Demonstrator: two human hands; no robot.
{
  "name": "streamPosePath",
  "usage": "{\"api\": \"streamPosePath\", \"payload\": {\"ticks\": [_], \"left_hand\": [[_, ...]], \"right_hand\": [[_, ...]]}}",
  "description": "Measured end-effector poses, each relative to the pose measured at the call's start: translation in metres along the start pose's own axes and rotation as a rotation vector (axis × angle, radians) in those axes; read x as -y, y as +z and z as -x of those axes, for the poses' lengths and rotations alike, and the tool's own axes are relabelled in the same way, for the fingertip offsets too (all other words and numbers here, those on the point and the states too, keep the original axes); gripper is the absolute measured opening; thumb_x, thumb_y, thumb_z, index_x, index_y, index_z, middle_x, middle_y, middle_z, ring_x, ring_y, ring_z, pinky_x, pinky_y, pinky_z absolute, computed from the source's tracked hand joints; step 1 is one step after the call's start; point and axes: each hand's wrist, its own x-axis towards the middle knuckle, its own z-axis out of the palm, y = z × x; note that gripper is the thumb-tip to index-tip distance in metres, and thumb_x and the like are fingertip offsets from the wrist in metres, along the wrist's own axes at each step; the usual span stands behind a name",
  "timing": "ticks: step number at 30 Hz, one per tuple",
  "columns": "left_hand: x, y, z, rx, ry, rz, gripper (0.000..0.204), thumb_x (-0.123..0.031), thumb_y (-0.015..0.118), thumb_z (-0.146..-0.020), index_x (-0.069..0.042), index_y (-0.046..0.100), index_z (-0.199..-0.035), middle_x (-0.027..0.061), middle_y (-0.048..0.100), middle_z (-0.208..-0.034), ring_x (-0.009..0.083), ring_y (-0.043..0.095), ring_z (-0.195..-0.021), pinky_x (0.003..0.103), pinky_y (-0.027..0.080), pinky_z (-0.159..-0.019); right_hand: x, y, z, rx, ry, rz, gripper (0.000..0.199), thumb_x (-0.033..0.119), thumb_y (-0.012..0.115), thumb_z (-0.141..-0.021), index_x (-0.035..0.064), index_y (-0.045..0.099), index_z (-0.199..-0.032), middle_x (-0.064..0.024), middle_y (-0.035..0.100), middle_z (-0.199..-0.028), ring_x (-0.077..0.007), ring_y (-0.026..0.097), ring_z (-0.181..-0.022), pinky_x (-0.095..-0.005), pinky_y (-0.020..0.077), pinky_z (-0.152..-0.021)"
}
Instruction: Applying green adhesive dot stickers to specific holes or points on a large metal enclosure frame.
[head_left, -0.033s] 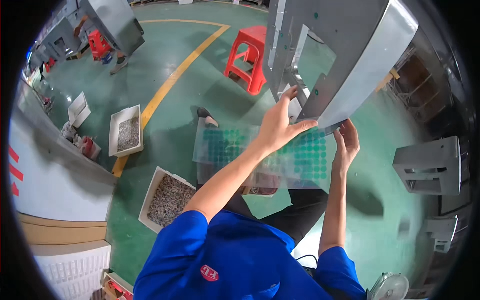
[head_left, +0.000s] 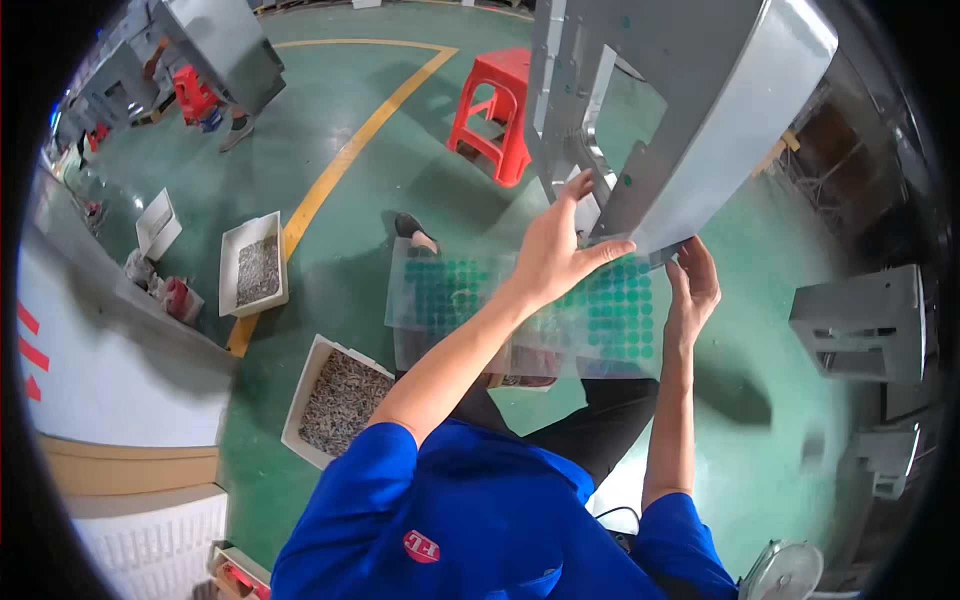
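Note:
A large grey sheet-metal housing (head_left: 715, 140) with a long cut-out stands tilted in front of me, its lower edge close to my hands. Against that edge, my left hand (head_left: 555, 245) has its thumb stretched along the metal and its fingers apart, pointing up beside the cut-out. My right hand (head_left: 693, 295) is bent round the lower right corner, its thumb and fingers gripping there. Below both hands, translucent sheets with rows of green round stickers (head_left: 620, 310) lie over my lap; my left forearm covers their middle. A few green dots show on the housing.
White bins of small metal parts stand on the floor at left, one bin (head_left: 300, 405) near my left elbow and another bin (head_left: 228, 270) farther off. A red stool (head_left: 515, 110) stands beyond my foot. Another metal housing (head_left: 880, 325) is at right. A person's leg (head_left: 238, 122) shows far left.
The whole view has shifted very slightly. Both hands keep their places on the metal housing.

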Motion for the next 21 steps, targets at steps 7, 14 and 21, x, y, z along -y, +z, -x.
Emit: {"api": "streamPosePath", "payload": {"ticks": [7,14,21], "left_hand": [[-0.012,-0.057,-0.004,-0.149,-0.06,0.09,0.087,-0.032,0.083,-0.07,0.007,0.033,-0.13,0.0198,0.053,-0.12,0.0232,0.056,-0.11,0.035,0.05,-0.087],[0.006,-0.165,-0.037,-0.082,-0.365,0.094,0.069,-0.049,0.069,-0.08,0.001,0.046,-0.122,0.0058,0.055,-0.102,0.0091,0.049,-0.078,0.022,0.04,-0.071],[0.053,-0.183,-0.092,0.337,-0.274,0.378,0.074,-0.058,0.064,-0.079,0.001,0.048,-0.12,0.0059,0.056,-0.101,0.0031,0.04,-0.054,0.016,0.037,-0.049]], "right_hand": [[0.066,0.035,0.038,0.333,-0.122,0.159,0.05,0.001,0.065,-0.072,0.001,0.057,-0.122,-0.0155,0.062,-0.119,-0.0292,0.059,-0.107,-0.0362,0.0456,-0.092],[0.099,-0.015,0.013,1.236,-0.402,-0.752,0.03,0.018,0.075,-0.077,-0.0007,0.067,-0.1,-0.013,0.068,-0.096,-0.0272,0.066,-0.088,-0.0353,0.0522,-0.077],[0.148,-0.166,0.045,1.644,-0.89,-0.875,0.027,0.017,0.044,-0.092,-0.0014,0.059,-0.104,-0.017,0.06,-0.098,-0.0253,0.06,-0.091,-0.0376,0.0478,-0.086]]}}
